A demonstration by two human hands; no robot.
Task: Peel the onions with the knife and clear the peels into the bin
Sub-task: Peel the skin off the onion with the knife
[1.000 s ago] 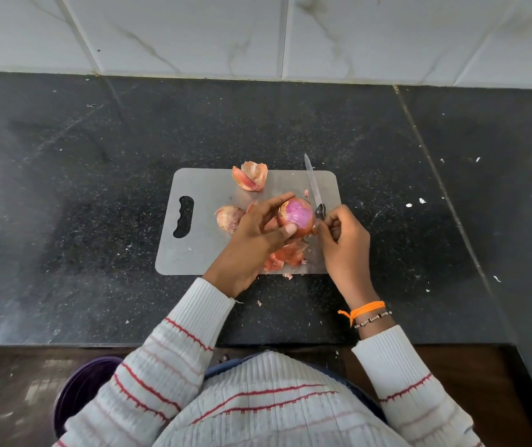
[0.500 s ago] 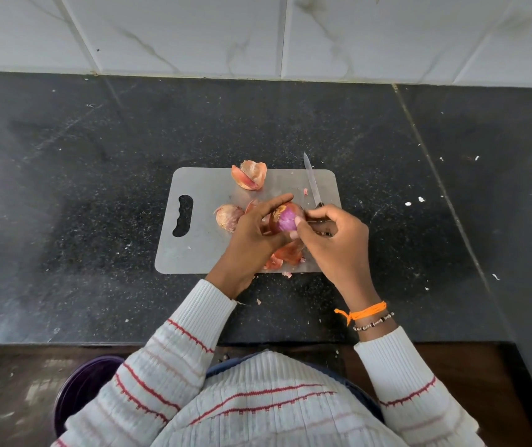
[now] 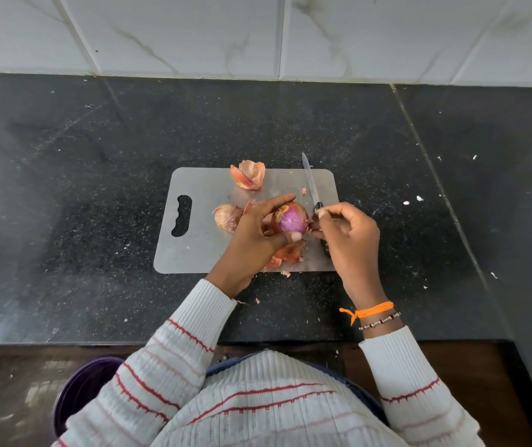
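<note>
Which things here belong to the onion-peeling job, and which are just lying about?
Part of the job:
onion in the left hand
knife in the right hand
second onion
peels
board
bin

Just lying about:
white crumbs on the counter
wall tiles

Kitchen: black stone counter (image 3: 97,188), tiled wall (image 3: 193,30), cutting board (image 3: 206,246).
</note>
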